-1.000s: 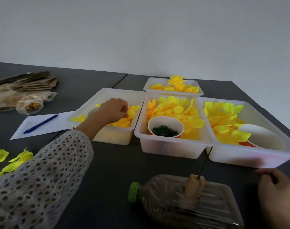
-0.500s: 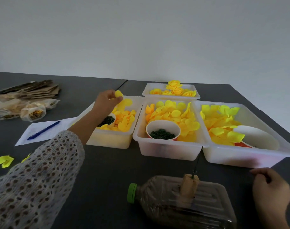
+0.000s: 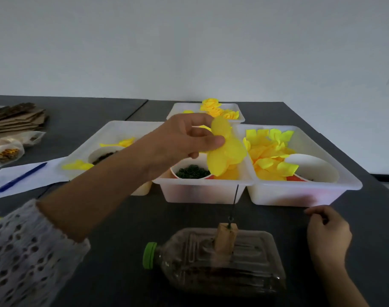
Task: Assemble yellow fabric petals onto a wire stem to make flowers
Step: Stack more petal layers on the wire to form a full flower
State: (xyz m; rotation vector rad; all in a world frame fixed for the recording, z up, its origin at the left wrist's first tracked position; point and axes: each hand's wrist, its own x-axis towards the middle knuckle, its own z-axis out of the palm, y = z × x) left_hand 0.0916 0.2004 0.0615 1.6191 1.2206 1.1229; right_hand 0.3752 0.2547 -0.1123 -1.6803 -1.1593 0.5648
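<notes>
My left hand (image 3: 184, 138) pinches a yellow fabric petal piece (image 3: 225, 151) in the air above the middle bin (image 3: 202, 191). A thin dark wire stem (image 3: 233, 204) stands upright in a small wooden block (image 3: 225, 239) fixed on a plastic bottle (image 3: 215, 260) lying on its side with a green cap (image 3: 149, 254). My right hand (image 3: 327, 233) rests on the dark table to the right of the bottle, fingers curled loosely, holding nothing visible. More yellow petals (image 3: 269, 156) fill the right bin (image 3: 300, 193).
A left bin (image 3: 113, 131) holds petals and a cup. A far bin (image 3: 211, 109) has finished yellow flowers. A cup of dark green rings (image 3: 192, 171) sits in the middle bin, a white bowl (image 3: 311, 167) in the right one. Paper with a blue pen (image 3: 19, 178), bags and cardboard (image 3: 16, 117) lie left.
My left hand lifted a yellow petal piece out of the left bin and carried it rightward over the middle bin. My right hand stayed beside the bottle.
</notes>
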